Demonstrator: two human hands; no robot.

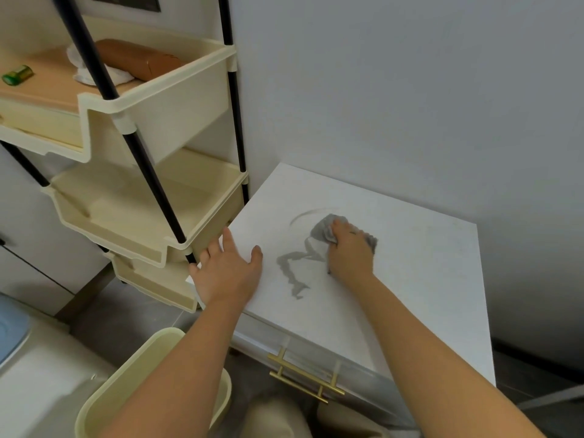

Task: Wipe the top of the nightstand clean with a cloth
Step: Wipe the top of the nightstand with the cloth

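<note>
The white nightstand [420,279] stands against the grey wall, its top bearing a dark grey smear [292,268] left of centre and a thin curved streak above it. My right hand [349,251] presses a crumpled grey cloth [324,230] flat on the top, just right of the smear. The cloth shows at my fingertips and behind my knuckles. My left hand [226,270] rests palm down with fingers spread on the nightstand's left front corner, holding nothing.
A cream tiered shelf rack [151,216] with black poles stands close against the nightstand's left side. Its top tray holds a brown case [139,60], a white cloth and a green item [17,75]. A cream bin [142,374] sits below my left arm. A gold drawer handle [303,379] faces me.
</note>
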